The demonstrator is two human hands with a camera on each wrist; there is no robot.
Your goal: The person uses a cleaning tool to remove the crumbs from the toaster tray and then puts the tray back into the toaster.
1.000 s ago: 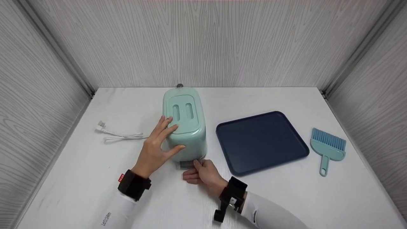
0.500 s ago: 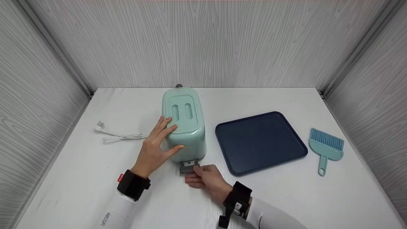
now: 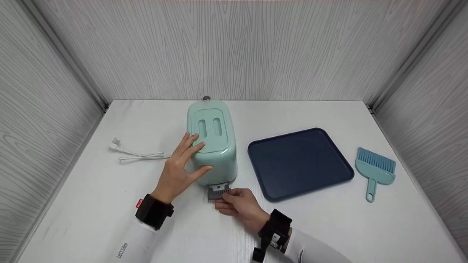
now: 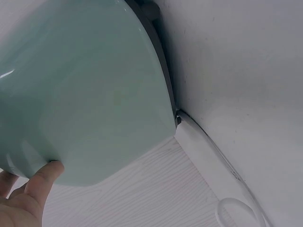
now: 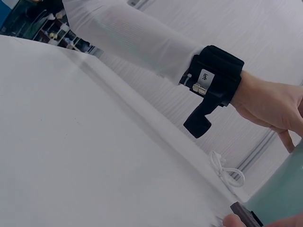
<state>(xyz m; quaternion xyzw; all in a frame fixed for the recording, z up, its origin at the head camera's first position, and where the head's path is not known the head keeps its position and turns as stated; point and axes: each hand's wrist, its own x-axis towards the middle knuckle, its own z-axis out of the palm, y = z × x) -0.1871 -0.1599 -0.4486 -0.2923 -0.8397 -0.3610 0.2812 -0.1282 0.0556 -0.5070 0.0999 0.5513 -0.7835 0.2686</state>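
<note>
A mint green toaster [image 3: 215, 171] stands on the table, with two elongated recesses in its flat top. My left hand [image 3: 177, 168] rests on its near left corner, fingers spread over the top edge and thumb along the near end. In the left wrist view, the fingers [image 4: 45, 182] touch the glossy toaster wall [image 4: 104, 94]. From the base of the near end sticks out a crumb tray [image 3: 218, 194] with a ridged dark grey handle. Thumb and fingers of my right hand [image 3: 243, 206] pinch that handle; its grey end [image 5: 244, 215] shows in the right wrist view.
A dark blue tray [image 3: 301, 164] lies flat right of the toaster. Farther right is a small light blue brush [image 3: 376, 170]. A white power cord [image 3: 140, 156] with its plug lies left of the toaster. Wood-grain panels [image 3: 234, 51] border the table.
The right hand has moved toward the near edge, drawing the crumb tray partway out of the toaster's base; its pale plate now shows behind the handle. The left hand stays in place.
</note>
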